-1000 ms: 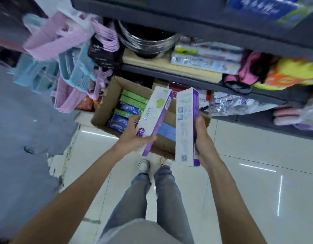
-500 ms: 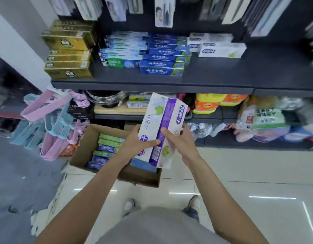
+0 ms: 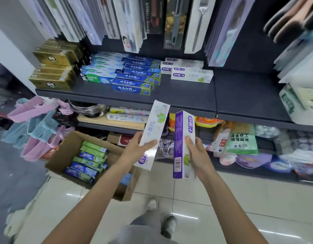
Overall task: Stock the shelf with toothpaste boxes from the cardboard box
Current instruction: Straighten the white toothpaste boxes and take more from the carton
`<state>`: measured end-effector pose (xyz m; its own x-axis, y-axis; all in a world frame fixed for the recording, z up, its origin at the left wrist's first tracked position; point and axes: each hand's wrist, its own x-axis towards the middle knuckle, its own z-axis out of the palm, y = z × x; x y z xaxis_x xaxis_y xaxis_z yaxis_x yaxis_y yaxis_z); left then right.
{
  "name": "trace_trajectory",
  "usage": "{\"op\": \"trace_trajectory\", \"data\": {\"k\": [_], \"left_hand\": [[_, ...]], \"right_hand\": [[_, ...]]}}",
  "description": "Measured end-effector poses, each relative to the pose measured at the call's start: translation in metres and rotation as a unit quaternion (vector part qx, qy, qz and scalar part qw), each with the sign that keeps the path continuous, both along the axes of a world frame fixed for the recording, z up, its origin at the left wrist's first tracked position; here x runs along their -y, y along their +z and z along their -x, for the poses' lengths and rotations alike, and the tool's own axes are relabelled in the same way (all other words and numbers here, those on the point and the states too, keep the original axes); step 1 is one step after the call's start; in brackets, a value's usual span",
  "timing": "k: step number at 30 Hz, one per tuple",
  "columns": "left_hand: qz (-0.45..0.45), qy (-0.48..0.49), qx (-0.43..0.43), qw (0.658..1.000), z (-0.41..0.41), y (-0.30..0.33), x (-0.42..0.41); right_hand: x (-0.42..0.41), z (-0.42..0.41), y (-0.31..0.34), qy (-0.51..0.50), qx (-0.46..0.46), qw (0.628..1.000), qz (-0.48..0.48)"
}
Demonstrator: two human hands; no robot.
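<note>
My left hand [image 3: 136, 150] grips a white toothpaste box [image 3: 155, 127], tilted with its top end up and to the right. My right hand [image 3: 196, 154] holds a second white and purple toothpaste box [image 3: 180, 143] nearly upright. Both boxes are apart, in front of the dark shelf [image 3: 183, 95]. On that shelf lie matching white boxes [image 3: 191, 75], blue toothpaste boxes [image 3: 134, 80] and gold boxes [image 3: 53, 69]. The open cardboard box [image 3: 64, 152] stands on the floor at lower left with several green and blue toothpaste boxes [image 3: 88, 161] inside.
Packaged utensils [image 3: 171, 22] hang above the shelf. Pink and blue hangers [image 3: 35, 127] hang at the left beside the cardboard box. Lower shelves hold metal bowls [image 3: 88, 108], bags and packets [image 3: 240, 143]. The floor is glossy tile [image 3: 222, 199].
The view has risen from the floor box to the shelf. The two boxes, pressed together half a second ago, are now held apart, one in each hand.
</note>
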<state>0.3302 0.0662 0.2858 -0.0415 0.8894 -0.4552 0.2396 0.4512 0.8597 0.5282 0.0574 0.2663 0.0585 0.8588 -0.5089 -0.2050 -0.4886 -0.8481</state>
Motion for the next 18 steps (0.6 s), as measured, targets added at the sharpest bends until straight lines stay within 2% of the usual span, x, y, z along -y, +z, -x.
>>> {"op": "trace_trajectory", "data": {"k": [3, 6, 7, 9, 11, 13, 15, 18], "left_hand": [[0.005, 0.038, 0.035, 0.999, -0.007, -0.002, -0.023], [0.018, 0.083, 0.089, 0.992, -0.014, -0.008, -0.054], [0.013, 0.091, 0.102, 0.990, -0.017, -0.010, -0.065], [-0.002, 0.094, 0.109, 0.990, -0.023, -0.011, -0.085], [-0.014, 0.094, 0.104, 0.990, -0.028, -0.009, -0.105], [-0.016, 0.095, 0.109, 0.989, -0.029, -0.007, -0.123], [-0.020, 0.095, 0.113, 0.989, -0.028, -0.004, -0.138], [-0.021, 0.114, 0.122, 0.986, -0.028, 0.001, -0.153]], "right_hand": [[-0.020, -0.028, -0.001, -0.012, -0.047, 0.998, 0.046], [-0.046, -0.055, 0.000, 0.036, 0.001, 0.999, 0.030], [-0.055, -0.062, 0.002, 0.055, 0.033, 0.998, 0.008], [-0.081, -0.077, 0.003, 0.110, 0.180, 0.975, -0.066], [-0.117, -0.089, 0.003, 0.173, 0.364, 0.905, -0.134], [-0.157, -0.095, 0.003, 0.244, 0.488, 0.821, -0.169], [-0.197, -0.093, 0.006, 0.307, 0.562, 0.747, -0.178], [-0.246, -0.084, 0.007, 0.340, 0.634, 0.670, -0.183]]}}
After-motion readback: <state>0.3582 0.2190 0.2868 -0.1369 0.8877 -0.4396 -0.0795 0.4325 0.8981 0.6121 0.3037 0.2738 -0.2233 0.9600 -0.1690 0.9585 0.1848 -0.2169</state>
